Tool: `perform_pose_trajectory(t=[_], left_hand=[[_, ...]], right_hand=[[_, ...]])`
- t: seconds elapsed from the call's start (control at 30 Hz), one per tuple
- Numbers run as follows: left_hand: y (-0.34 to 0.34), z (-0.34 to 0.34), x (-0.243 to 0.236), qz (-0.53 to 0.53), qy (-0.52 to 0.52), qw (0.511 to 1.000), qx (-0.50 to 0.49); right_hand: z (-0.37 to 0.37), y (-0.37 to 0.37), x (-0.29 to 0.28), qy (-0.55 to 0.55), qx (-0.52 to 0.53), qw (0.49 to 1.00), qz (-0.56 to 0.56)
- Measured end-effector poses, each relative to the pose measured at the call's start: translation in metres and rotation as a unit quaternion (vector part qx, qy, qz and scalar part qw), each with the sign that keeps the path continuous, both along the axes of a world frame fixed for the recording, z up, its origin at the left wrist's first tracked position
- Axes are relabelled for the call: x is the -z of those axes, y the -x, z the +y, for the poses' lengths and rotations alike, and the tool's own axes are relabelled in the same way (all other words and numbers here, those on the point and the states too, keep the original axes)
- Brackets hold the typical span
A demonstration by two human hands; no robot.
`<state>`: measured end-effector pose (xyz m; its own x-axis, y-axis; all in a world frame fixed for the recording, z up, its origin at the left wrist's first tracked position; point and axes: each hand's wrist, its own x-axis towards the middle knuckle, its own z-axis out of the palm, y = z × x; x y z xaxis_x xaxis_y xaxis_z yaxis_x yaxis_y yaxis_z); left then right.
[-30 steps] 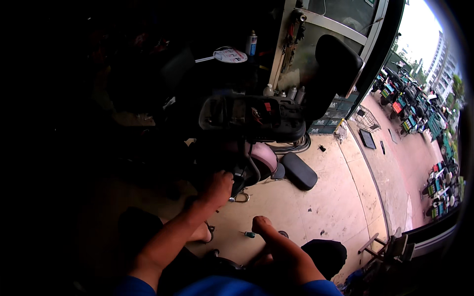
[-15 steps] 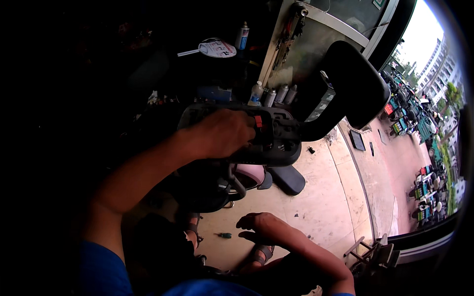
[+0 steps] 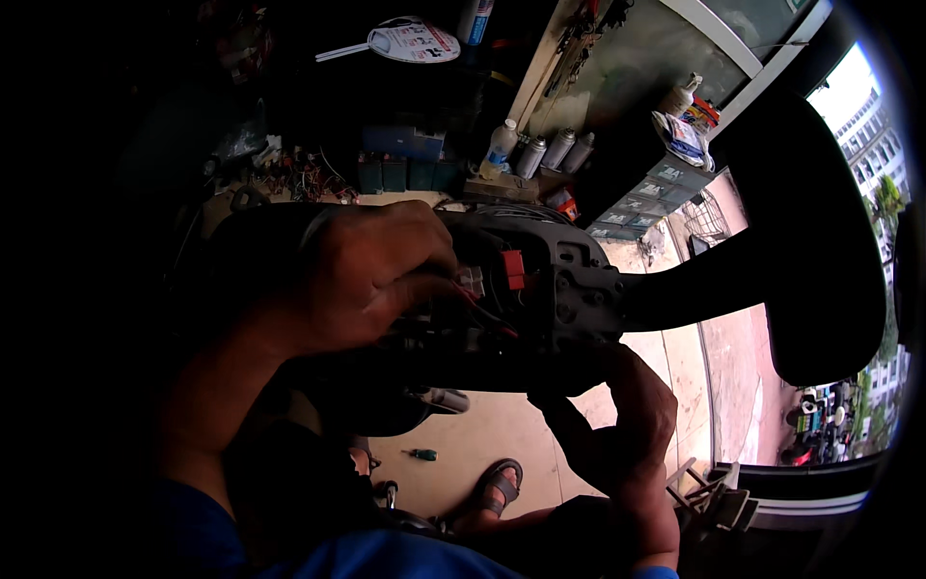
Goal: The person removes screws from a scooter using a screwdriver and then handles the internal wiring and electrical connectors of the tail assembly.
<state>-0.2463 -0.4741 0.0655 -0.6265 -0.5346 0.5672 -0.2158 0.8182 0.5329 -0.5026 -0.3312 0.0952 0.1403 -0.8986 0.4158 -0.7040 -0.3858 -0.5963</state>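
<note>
In front of me is a black electric scooter's open compartment (image 3: 579, 280), with wires and a red block-shaped connector (image 3: 514, 269) inside. My left hand (image 3: 381, 275) reaches over its left part, fingers closed in a pinch on a pale, clear wire connector (image 3: 471, 281). Red and black wires run from that connector into the compartment. At the near right edge, my right hand (image 3: 627, 415) has its fingers curled against the black housing; shadow partly hides the fingertips. A dark padded backrest (image 3: 810, 241) rises on an arm at the right.
A green-handled screwdriver (image 3: 422, 454) lies on the floor near my sandalled foot (image 3: 502, 487). Beyond the scooter stand a plastic bottle (image 3: 499, 150), spray cans (image 3: 559, 150), stacked grey boxes (image 3: 651, 198) and a hand fan (image 3: 415, 41). A small stool (image 3: 719, 497) is at lower right.
My right hand has risen from above the floor to the housing's near edge. My left hand has shifted left and now pinches the wire connector. My view is closer to the compartment.
</note>
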Motion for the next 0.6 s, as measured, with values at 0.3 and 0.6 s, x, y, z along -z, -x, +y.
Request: perform_pose_trajectory(t=[0.3,0.6], left_hand=[[-0.011,-0.008,0.002,0.044,-0.094,0.995,0.008],[-0.010,0.000,-0.005,0.030,-0.032,0.999,0.026]], right_hand=[[-0.068,-0.042,0.004,-0.029,-0.136,0.990,-0.005],[-0.120,-0.062,-0.012,-0.100,-0.155,0.982,-0.034]])
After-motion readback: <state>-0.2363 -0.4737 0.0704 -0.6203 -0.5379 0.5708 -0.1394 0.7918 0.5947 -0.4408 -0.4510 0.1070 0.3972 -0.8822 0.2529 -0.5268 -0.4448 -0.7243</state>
